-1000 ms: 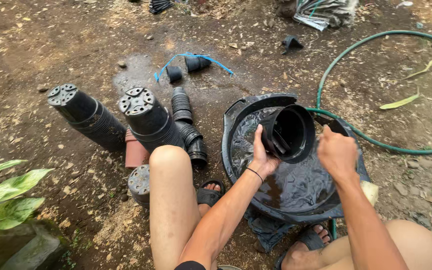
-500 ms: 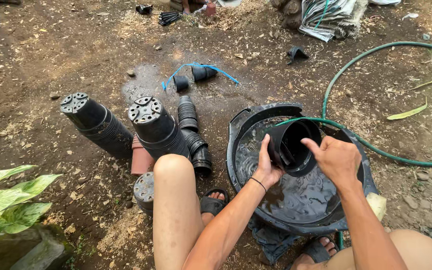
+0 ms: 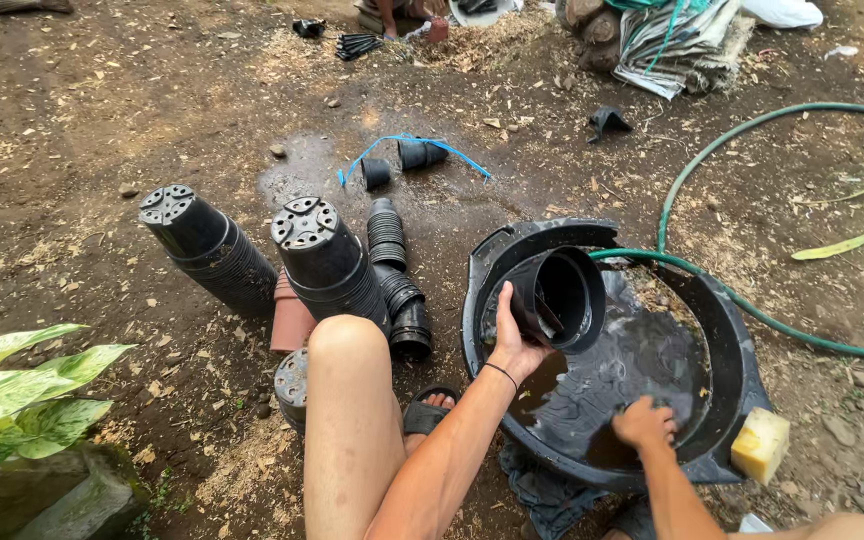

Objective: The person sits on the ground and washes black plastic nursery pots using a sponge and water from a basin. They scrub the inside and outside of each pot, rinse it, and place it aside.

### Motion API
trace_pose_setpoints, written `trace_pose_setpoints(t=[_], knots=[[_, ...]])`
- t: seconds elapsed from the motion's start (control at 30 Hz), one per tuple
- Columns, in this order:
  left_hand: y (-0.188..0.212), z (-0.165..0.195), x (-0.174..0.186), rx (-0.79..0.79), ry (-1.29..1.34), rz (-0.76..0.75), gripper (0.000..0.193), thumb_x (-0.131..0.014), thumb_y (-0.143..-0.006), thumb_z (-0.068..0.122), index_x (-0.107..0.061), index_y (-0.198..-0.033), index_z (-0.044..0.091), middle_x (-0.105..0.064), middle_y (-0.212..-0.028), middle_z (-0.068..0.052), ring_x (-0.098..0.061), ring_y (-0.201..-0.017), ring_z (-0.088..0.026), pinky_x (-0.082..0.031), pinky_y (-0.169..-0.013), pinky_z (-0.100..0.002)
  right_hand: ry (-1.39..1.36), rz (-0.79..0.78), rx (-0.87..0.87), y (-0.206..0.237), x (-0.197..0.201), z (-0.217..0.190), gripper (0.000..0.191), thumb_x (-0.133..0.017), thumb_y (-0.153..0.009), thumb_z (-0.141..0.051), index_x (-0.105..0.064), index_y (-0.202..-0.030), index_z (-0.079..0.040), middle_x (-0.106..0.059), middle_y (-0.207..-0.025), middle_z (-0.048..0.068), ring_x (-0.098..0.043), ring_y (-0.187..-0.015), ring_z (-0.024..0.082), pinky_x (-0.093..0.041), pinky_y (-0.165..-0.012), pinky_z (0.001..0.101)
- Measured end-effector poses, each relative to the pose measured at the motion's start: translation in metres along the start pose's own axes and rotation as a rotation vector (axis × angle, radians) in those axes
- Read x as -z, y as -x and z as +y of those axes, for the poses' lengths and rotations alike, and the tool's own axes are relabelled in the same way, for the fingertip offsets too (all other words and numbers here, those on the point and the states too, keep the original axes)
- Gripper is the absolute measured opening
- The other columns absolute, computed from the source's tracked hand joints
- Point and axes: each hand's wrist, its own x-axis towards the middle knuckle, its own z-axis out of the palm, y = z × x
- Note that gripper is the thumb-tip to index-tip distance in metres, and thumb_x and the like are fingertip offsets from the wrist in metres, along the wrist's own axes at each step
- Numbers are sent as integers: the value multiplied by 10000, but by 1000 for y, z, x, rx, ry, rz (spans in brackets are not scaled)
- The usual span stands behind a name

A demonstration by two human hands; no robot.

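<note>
Left hand (image 3: pixel 514 345) is gripping the pot (image 3: pixel 555 297), tilted over the basin (image 3: pixel 727 335). Right hand (image 3: pixel 642 422) is dipping into the water, fingers curled; can't tell on what. Keep the mouth angled down, scrub inside first.

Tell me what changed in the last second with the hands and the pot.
The right hand left the pot's rim and dropped into the water in the basin. The left hand kept its hold on the black pot, tilted on its side over the basin. The pot stacks, hose and yellow sponge stayed put.
</note>
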Motion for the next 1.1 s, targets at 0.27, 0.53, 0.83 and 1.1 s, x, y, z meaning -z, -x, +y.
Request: trace_pose_setpoints(t=[0.27, 0.53, 0.83, 1.1], knots=[[2, -3, 3, 11, -8, 25, 865, -536, -838, 781, -549, -1450, 170, -523, -1502, -121, -490, -1365, -351, -373, -1097, -648, -35, 168, 360, -4, 20, -31, 286, -644, -987, -292, -732, -1092, -41, -718, -1069, 268, -674, -1078, 480, -522, -956, 540], [3, -11, 9, 26, -55, 37, 852, -556, -844, 777, -553, -1457, 186, -549, -1500, -97, -500, -1371, -334, -389, -1112, -621, -425, 395, 455, -25, 62, -65, 303, -670, -877, -289, -738, -1082, -77, -743, -1086, 199, -703, -1020, 399, -514, -951, 468], [1, -5, 15, 37, -52, 55, 876, -547, -819, 789, -549, -1459, 191, -527, -1518, -106, -472, -1386, -360, -343, -1109, -649, -536, 21, -340, -12, 3, -15, 457, -809, -790, -267, -716, -1058, 92, -698, -1179, 262, -699, -1069, 389, -558, -863, 514], [-5, -10, 15, 41, -44, 80, 879, -555, -812, 780, -560, -1449, 174, -526, -1524, -108, -486, -1377, -350, -357, -1122, -621, -158, 451, 465, -15, 15, -31, 231, -666, -969, -134, -782, -1158, -65, -757, -1087, 198, -703, -988, 360, -538, -863, 453]])
